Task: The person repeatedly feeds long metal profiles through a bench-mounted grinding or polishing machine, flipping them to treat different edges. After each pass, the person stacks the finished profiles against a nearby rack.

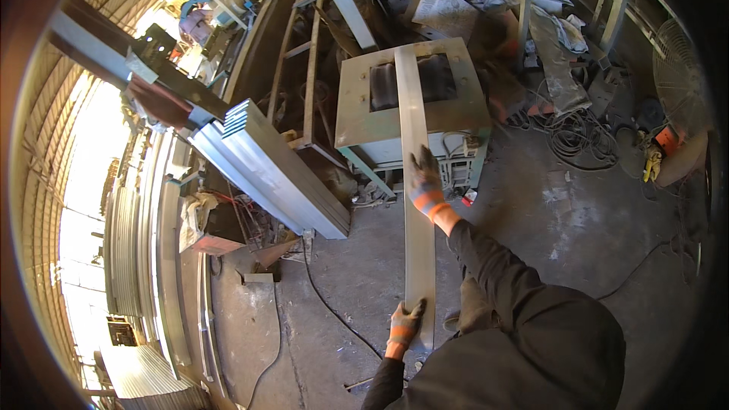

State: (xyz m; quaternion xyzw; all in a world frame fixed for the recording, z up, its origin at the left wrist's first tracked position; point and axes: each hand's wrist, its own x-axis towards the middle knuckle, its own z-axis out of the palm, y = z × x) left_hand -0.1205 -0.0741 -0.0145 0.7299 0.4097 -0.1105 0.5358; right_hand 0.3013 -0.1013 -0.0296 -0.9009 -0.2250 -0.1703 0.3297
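A long flat metal channel (pixel 419 254) runs away from me, its far end lying across the top of a boxy green-grey machine (pixel 353 118). My left hand (pixel 404 324), in a grey and orange work glove, is closed on the left edge near the close end, thumb on top. Farther up, my right hand (pixel 427 182), gloved alike, rests on the channel's upper face with fingers stretched toward the machine. Behind the channel, the machine's top has a dark rectangular opening (pixel 438 78). The undersides of the channel and of my left fingers are hidden.
Left of the machine, a stack of shiny metal profiles (pixel 292 175) leans at a slant. Black cables (pixel 315 281) cross the concrete floor, and a coiled hose (pixel 581 140) lies to the right. A large fan (pixel 681 68) stands at far right. Long metal sheets (pixel 125 250) line the left.
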